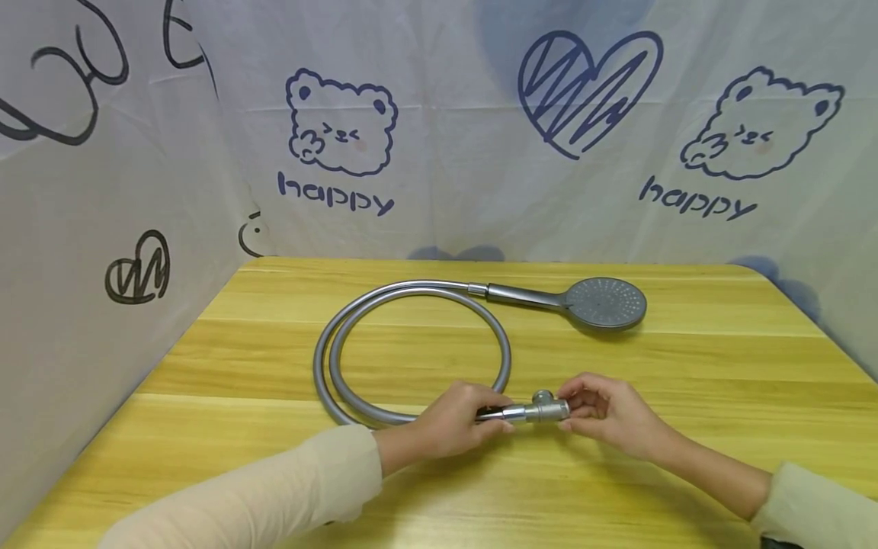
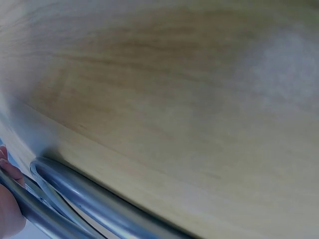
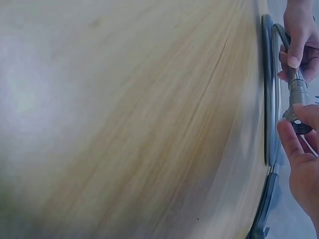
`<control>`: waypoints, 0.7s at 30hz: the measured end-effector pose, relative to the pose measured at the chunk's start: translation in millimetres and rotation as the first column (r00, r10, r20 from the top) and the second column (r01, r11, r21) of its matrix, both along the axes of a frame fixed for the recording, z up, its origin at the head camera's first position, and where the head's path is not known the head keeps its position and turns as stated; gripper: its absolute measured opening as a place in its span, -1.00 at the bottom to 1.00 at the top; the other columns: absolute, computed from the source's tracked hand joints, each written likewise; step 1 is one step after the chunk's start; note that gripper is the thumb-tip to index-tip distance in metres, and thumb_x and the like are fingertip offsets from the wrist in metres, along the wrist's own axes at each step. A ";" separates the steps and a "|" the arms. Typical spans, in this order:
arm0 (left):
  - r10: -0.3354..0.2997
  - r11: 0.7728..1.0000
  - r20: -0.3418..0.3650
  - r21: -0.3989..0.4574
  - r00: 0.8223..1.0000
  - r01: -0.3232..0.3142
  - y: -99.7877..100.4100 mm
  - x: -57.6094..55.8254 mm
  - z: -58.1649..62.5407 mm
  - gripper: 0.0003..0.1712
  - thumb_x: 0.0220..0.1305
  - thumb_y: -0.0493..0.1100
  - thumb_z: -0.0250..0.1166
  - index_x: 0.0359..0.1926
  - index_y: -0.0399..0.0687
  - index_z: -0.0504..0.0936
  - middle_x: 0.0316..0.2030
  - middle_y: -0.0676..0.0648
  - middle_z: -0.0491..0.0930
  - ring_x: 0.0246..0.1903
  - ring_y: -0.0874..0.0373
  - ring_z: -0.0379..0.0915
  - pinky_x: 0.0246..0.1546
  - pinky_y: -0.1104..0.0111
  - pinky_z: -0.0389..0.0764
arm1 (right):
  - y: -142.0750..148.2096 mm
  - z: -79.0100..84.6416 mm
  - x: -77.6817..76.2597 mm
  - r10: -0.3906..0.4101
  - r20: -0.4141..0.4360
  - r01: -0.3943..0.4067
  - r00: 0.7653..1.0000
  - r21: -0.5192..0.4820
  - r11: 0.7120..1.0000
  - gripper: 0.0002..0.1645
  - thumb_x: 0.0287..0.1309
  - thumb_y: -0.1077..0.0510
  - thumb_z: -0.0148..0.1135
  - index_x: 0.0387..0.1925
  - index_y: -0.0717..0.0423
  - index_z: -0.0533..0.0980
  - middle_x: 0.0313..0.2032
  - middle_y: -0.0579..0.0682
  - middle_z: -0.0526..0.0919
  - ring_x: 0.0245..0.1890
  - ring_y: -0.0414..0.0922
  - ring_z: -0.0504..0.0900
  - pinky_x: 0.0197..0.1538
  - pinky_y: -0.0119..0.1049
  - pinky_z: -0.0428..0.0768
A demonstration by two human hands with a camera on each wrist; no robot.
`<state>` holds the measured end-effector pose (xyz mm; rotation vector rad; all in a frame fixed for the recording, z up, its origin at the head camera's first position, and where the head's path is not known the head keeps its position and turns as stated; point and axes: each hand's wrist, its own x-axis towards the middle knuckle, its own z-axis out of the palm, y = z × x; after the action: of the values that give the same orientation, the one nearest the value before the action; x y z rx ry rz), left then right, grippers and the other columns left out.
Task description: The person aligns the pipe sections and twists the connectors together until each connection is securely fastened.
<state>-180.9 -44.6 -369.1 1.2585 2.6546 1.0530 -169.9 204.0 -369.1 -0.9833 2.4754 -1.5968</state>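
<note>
My left hand grips the end of a grey shower hose, close to its shiny metal connector. At that end sits a small T-shaped metal fitting, in line with the hose. My right hand pinches the fitting's far end between thumb and fingers. From the right wrist side, the fitting shows a threaded open end by my right fingertips. The left wrist view catches only part of my left hand beside the hose.
The hose lies coiled in a loop on the wooden table. Its other end joins a grey shower head, lying face up toward the back. White cloth with drawn bears and hearts hangs behind and at the sides.
</note>
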 end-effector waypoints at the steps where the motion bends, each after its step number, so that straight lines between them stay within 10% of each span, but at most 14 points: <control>1: -0.001 1.000 0.000 0.001 1.000 0.001 0.0 0.0 -0.1 -0.75 0.17 -0.19 0.29 -0.14 -0.23 0.66 -0.30 -0.09 0.70 -0.45 0.35 0.46 -0.36 0.64 0.49 | 0.0 -0.2 0.2 -0.002 0.001 0.002 1.000 0.002 1.000 -0.63 -0.11 0.44 0.32 -0.20 0.50 0.44 -0.25 0.39 0.53 -0.33 -0.38 0.59 -0.25 -0.47 0.62; 21: 0.000 1.000 0.002 0.009 1.000 0.000 -0.5 0.8 -1.0 -0.74 0.17 -0.20 0.29 -0.14 -0.24 0.65 -0.32 -0.09 0.70 -0.50 0.40 0.38 -0.43 0.66 0.45 | -1.2 0.3 1.2 -0.037 -0.018 0.037 0.999 0.007 0.999 -0.66 -0.03 0.31 0.33 -0.22 0.46 0.49 -0.28 0.31 0.56 -0.36 -0.23 0.61 -0.29 -0.45 0.62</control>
<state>-180.1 -45.1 -370.1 1.2581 2.6513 1.0663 -168.7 202.8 -368.8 -0.9604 2.5245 -1.5948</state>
